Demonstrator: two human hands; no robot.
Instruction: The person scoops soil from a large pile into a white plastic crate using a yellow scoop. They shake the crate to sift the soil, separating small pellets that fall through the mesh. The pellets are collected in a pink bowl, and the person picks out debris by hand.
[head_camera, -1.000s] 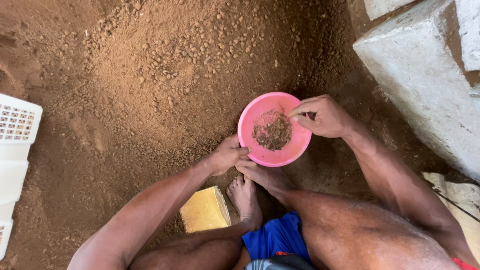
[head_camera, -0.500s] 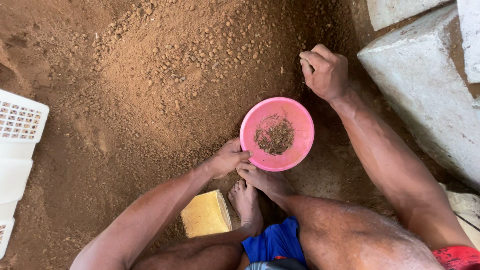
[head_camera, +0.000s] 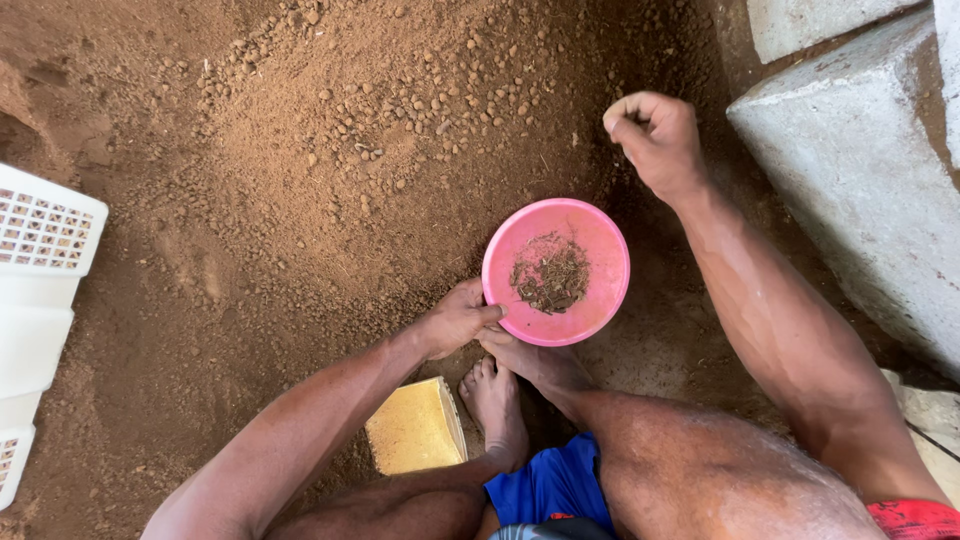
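A pink plastic bowl (head_camera: 556, 270) rests on brown soil in front of my bare feet, with a small heap of dark roots and soil bits inside. My left hand (head_camera: 455, 318) grips the bowl's near-left rim. My right hand (head_camera: 655, 140) hovers beyond the bowl to its upper right, fingers curled into a loose fist; I cannot see whether anything is pinched inside it.
Loose brown soil with many small clods (head_camera: 400, 110) spreads ahead. A grey concrete block (head_camera: 850, 170) stands at the right. A white perforated plastic crate (head_camera: 40, 250) sits at the left edge. A yellow block (head_camera: 415, 428) lies under my left leg.
My right hand has lifted from the bowl's right rim and moved up and away toward the soil beside the concrete block. The left hand has stayed on the rim.
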